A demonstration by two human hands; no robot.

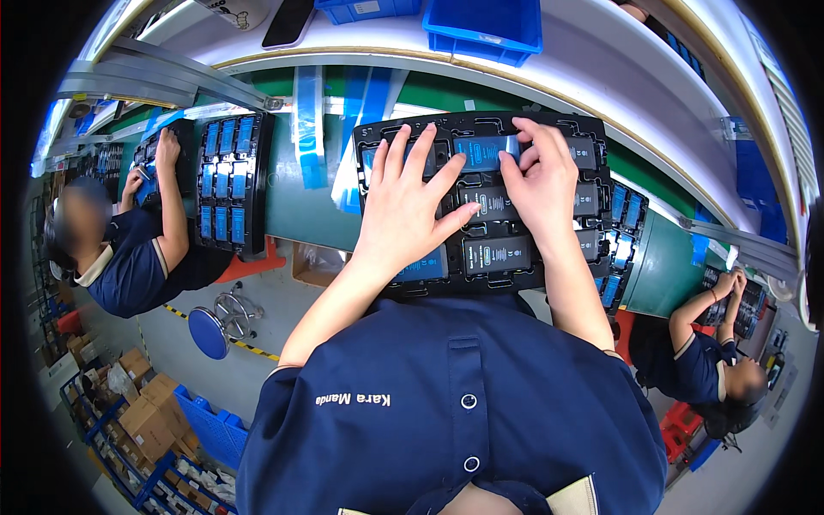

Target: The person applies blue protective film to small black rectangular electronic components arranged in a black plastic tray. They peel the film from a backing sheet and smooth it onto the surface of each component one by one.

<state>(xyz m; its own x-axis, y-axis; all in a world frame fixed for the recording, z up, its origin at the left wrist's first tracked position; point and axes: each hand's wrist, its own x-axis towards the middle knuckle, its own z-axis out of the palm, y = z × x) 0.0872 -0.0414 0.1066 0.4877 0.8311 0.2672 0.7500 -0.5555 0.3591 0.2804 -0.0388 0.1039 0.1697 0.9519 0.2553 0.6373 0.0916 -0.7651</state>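
Observation:
A black moulded tray [506, 280] lies in front of me with flat black batteries in its pockets. Some batteries at its left show blue faces, like the blue battery [427, 266] partly under my wrist. My left hand [405, 202] is spread over the tray's left part, its fingertips resting on or just above the batteries. My right hand [542, 176] has its curled fingers and thumb at the right end of a top-row battery [477, 153], where a shiny bluish strip shows. Below lie a middle-row battery [491, 204] and a bottom-row battery [498, 254].
Another tray of blue-faced batteries [255, 184] stands at left, and one more [625, 219] partly behind my right arm. Blue bins [485, 26] and a phone [288, 22] sit on the shelf [369, 43] beyond. People work at the green bench [300, 210] on both sides.

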